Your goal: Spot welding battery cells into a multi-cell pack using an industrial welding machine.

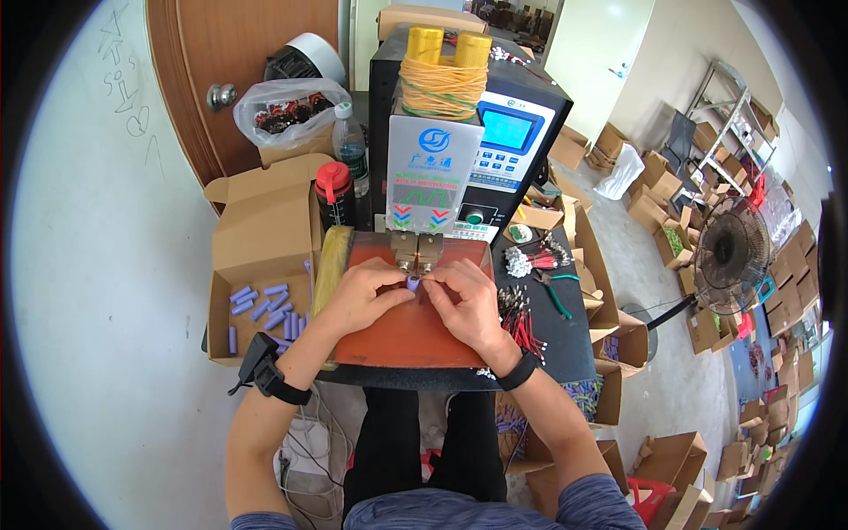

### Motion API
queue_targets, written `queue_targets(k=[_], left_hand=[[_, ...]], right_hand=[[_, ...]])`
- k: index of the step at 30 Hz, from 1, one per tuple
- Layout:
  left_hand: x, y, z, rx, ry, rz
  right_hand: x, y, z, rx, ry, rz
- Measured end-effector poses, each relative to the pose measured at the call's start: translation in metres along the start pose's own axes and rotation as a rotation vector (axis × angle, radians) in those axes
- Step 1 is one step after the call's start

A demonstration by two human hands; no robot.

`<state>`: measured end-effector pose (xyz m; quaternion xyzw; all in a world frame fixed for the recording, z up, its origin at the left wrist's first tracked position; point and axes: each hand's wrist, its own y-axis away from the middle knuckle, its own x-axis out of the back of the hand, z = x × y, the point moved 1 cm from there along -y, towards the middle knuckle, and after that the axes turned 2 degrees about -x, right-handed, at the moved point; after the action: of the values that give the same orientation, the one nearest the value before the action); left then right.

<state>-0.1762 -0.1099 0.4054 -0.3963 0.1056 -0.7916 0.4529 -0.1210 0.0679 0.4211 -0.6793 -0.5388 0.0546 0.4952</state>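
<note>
A small purple cylindrical battery cell [412, 283] is between my hands, just below the metal electrode tips [416, 258] of a spot welder [433, 177]. My left hand [362, 300] pinches the cell between thumb and index finger. From the other side my right hand [470, 305] reaches in, thumb and index finger closed at the cell's upper end; whatever small piece they grip is too small to make out. Both hands are over an orange-brown mat [397, 340]. Whether the electrodes touch the cell cannot be seen.
Left of the mat, an open cardboard box [265, 243] holds several purple cells. A black bottle with a red lid [335, 194] stands behind it. On the right lie green-handled pliers [556, 296] and bundles of red and black wires [523, 331]. A fan [731, 254] stands farther right.
</note>
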Motion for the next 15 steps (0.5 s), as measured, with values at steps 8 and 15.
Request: queue_targets(k=[8,15], left_hand=[[-0.0001,0.0018,-0.0044,0.028,-0.023,-0.04],[-0.0016,0.0014,-0.005,-0.023,-0.007,0.013]], right_hand=[[-0.0016,-0.0014,-0.001,0.036,0.027,0.015],[-0.0014,-0.0014,-0.0025,0.052,0.05,0.018]])
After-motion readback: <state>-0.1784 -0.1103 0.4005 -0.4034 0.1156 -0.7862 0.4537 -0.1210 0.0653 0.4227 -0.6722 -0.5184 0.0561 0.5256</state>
